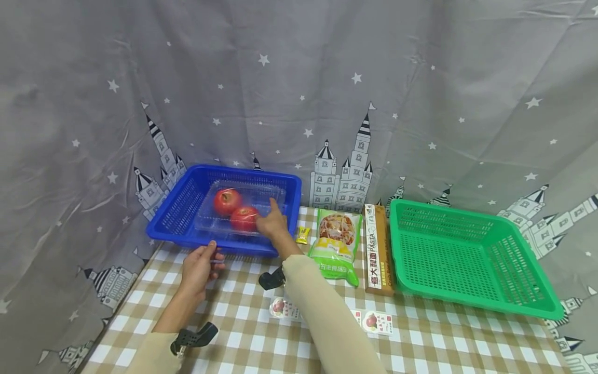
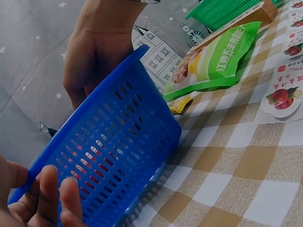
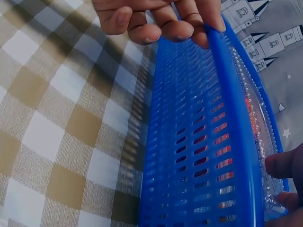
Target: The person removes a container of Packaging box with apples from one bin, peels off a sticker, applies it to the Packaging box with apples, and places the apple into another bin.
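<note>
A blue plastic basket (image 1: 175,234) stands at the back left of the checkered table. Inside it lies a clear plastic box (image 1: 210,221) with two red apples (image 1: 227,201) showing through. My left hand (image 1: 198,270) grips the basket's front rim, thumb on top and fingers curled against the outer wall. Over the right end of the clear box is my right hand (image 1: 274,223), its index finger extended and thumb apart from it. In the right wrist view its fingertips touch the box behind the blue rim; part of this hand is out of that view.
Right of the basket lie a small yellow packet (image 1: 302,235), a green food bag (image 1: 336,244) and a pasta box (image 1: 378,249). A green basket (image 1: 467,249) stands at the right. Apple-picture cards (image 1: 377,322) lie in front, partly behind my right sleeve. A grey curtain (image 1: 299,78) hangs behind.
</note>
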The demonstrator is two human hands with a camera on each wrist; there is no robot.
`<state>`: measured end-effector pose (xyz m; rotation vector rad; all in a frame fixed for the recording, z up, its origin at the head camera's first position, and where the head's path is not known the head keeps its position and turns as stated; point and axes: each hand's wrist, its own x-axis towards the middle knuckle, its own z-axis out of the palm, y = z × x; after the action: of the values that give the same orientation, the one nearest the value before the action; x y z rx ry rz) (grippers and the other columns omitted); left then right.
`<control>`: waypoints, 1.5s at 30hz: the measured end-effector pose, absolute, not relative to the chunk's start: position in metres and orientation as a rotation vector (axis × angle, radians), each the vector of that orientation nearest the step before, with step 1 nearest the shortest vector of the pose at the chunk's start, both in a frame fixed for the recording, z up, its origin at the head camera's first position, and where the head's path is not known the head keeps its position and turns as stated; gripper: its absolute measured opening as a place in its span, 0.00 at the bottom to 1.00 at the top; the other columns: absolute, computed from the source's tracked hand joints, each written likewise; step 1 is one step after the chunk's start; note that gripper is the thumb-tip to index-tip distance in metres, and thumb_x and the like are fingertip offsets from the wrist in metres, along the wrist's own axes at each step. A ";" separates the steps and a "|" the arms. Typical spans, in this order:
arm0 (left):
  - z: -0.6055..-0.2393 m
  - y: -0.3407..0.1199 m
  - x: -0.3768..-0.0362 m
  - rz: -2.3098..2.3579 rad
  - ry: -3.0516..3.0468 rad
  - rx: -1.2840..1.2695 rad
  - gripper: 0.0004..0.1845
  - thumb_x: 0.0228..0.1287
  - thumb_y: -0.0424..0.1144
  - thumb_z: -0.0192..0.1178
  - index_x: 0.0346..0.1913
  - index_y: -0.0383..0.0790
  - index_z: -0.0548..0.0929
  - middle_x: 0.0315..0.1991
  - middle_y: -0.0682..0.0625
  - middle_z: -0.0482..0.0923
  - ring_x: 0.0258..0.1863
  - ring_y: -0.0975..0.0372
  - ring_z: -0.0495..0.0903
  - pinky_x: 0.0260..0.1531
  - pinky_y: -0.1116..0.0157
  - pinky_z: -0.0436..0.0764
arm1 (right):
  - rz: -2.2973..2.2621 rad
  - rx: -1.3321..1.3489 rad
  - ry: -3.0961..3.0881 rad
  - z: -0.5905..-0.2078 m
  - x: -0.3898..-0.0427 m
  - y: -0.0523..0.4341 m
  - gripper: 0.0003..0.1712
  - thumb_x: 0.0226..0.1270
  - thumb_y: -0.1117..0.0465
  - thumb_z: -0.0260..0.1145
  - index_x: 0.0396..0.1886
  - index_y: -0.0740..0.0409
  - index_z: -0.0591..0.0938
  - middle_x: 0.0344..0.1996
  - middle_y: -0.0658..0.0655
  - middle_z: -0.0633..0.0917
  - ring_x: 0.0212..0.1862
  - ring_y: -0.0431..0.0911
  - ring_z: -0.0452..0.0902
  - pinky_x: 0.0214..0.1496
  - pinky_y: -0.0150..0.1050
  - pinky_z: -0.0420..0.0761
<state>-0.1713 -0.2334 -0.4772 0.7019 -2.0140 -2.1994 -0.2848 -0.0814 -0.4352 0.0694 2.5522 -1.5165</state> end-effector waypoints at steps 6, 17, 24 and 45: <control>-0.476 -0.234 -0.170 -2.192 -2.032 0.697 0.17 0.76 0.51 0.50 0.40 0.39 0.75 0.24 0.59 0.78 0.22 0.69 0.79 0.18 0.73 0.72 | -1.614 0.129 2.499 -0.435 -0.283 -0.082 0.40 0.66 0.65 0.65 0.76 0.49 0.63 0.69 0.62 0.68 0.71 0.62 0.57 0.70 0.53 0.60; -0.478 -0.235 -0.171 -2.194 -2.048 0.689 0.18 0.77 0.51 0.49 0.42 0.38 0.75 0.25 0.59 0.79 0.23 0.68 0.80 0.18 0.73 0.71 | -1.686 0.364 2.440 -0.429 -0.283 -0.084 0.45 0.54 0.75 0.57 0.71 0.37 0.71 0.68 0.59 0.71 0.65 0.55 0.66 0.42 0.42 0.80; -0.479 -0.235 -0.170 -2.180 -2.051 0.700 0.18 0.77 0.52 0.49 0.43 0.38 0.75 0.25 0.59 0.79 0.23 0.68 0.80 0.18 0.73 0.72 | -1.725 0.449 2.399 -0.424 -0.284 -0.087 0.44 0.54 0.76 0.57 0.69 0.36 0.73 0.67 0.58 0.72 0.58 0.56 0.70 0.13 0.34 0.70; -0.479 -0.236 -0.172 -2.172 -2.064 0.695 0.18 0.76 0.52 0.50 0.42 0.38 0.76 0.24 0.59 0.79 0.24 0.67 0.81 0.18 0.72 0.72 | -1.930 0.331 2.161 -0.392 -0.276 -0.070 0.49 0.52 0.81 0.52 0.71 0.35 0.71 0.68 0.58 0.71 0.12 0.37 0.55 0.10 0.28 0.61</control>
<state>-0.1721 -0.2362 -0.4786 0.6947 -2.0643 -2.1719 -0.2763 -0.0704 -0.3924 0.3306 2.1610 -1.9305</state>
